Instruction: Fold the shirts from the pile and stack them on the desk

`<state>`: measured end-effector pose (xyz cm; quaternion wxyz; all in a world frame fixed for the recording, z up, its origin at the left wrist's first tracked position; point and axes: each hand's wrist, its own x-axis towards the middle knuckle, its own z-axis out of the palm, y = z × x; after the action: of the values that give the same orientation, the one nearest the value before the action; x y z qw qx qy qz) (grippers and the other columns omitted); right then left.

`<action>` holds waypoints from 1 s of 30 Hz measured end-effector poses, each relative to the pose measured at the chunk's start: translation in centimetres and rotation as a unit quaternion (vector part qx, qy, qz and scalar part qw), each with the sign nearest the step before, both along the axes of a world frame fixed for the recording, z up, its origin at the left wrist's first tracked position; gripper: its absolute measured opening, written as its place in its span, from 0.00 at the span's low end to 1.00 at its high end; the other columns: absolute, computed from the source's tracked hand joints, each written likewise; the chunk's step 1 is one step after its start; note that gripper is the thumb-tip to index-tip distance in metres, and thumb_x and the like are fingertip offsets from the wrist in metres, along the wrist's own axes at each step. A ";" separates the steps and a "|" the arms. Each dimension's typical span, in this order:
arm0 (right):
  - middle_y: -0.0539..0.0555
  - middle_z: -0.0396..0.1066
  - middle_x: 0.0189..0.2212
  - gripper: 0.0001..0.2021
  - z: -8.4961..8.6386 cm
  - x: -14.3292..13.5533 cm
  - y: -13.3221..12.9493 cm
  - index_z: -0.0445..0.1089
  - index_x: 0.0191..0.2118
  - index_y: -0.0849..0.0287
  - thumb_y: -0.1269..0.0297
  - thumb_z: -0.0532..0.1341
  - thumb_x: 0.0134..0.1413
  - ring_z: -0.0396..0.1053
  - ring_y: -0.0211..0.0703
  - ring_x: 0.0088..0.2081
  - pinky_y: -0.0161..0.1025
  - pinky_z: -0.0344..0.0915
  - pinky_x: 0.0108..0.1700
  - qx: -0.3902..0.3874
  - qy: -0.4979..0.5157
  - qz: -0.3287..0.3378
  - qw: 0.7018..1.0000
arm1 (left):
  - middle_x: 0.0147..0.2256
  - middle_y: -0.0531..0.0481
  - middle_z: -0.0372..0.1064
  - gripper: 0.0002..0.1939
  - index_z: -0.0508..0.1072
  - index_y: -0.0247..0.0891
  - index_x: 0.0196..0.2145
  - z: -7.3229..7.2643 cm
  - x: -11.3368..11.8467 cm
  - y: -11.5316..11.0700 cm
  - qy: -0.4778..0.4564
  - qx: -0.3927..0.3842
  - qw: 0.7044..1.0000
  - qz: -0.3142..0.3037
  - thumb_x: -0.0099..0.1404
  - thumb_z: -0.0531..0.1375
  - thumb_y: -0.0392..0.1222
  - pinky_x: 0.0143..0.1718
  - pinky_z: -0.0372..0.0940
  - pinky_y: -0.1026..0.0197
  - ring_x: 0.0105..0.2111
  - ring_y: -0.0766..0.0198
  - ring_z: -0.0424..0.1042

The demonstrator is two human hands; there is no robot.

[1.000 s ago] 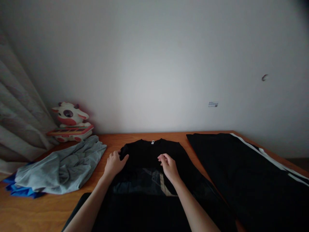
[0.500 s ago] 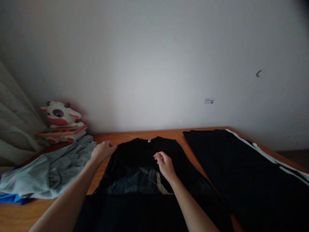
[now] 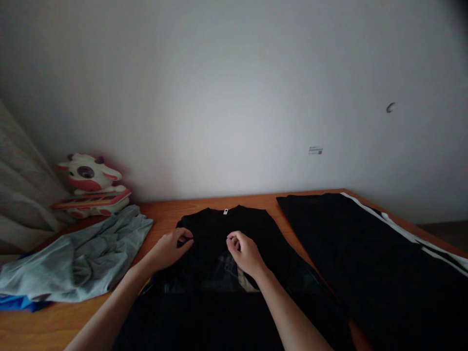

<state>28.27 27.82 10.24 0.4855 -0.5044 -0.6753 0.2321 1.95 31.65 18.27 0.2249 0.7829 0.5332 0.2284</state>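
A black shirt [image 3: 219, 224] lies spread on the wooden table, its neckline and small white label toward the wall. Its lower part shows a dark print with a tan patch. Over the shirt's left side is my left hand [image 3: 173, 246], thumb and fingertips brought together in a pinch; whether cloth is between them is too dark to tell. My right hand [image 3: 246, 251] hovers over or touches the middle of the shirt, fingers curled against the thumb, and what they may hold is hidden.
Grey cloth [image 3: 84, 258] lies crumpled at the left over a blue cloth [image 3: 22, 303]. Behind it stands a cow toy with a keyboard [image 3: 95, 197]. Black fabric with white stripes [image 3: 351, 243] covers the right side of the table [image 3: 175, 208]. A wall rises behind.
My left hand has moved right and nearer to me, from the shirt's left shoulder onto its body. My right hand has shifted slightly left.
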 end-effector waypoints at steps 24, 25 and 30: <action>0.50 0.74 0.35 0.07 0.8 -0.7 -1.3 0.72 0.38 0.55 0.75 0.61 0.58 0.70 0.42 0.39 0.39 0.61 0.43 0.065 -0.218 0.028 0.973 | 0.47 0.40 0.77 0.22 0.75 0.37 0.45 -2.9 -1.4 1.7 0.171 0.108 0.977 0.070 0.68 0.45 0.47 0.57 0.65 0.51 0.50 0.52 0.74; 0.50 0.74 0.35 0.07 0.9 -0.7 -1.3 0.72 0.38 0.55 0.75 0.61 0.58 0.70 0.43 0.39 0.39 0.61 0.43 0.062 -0.217 0.029 0.974 | 0.50 0.38 0.76 0.22 0.75 0.35 0.47 -3.4 -0.9 2.8 0.176 0.107 0.976 0.074 0.68 0.46 0.45 0.59 0.63 0.50 0.53 0.51 0.73; 0.50 0.74 0.35 0.07 1.1 -0.7 -1.2 0.72 0.39 0.55 0.75 0.60 0.59 0.70 0.43 0.39 0.39 0.62 0.43 0.054 -0.212 0.032 0.975 | 0.57 0.30 0.70 0.25 0.72 0.28 0.53 -4.5 -0.1 6.9 0.199 0.088 0.970 0.109 0.68 0.45 0.41 0.63 0.58 0.49 0.60 0.49 0.67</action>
<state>27.55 26.58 11.35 0.3499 -0.4932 -0.7904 0.0982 1.90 38.54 13.75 0.0186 0.7665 0.6272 0.1373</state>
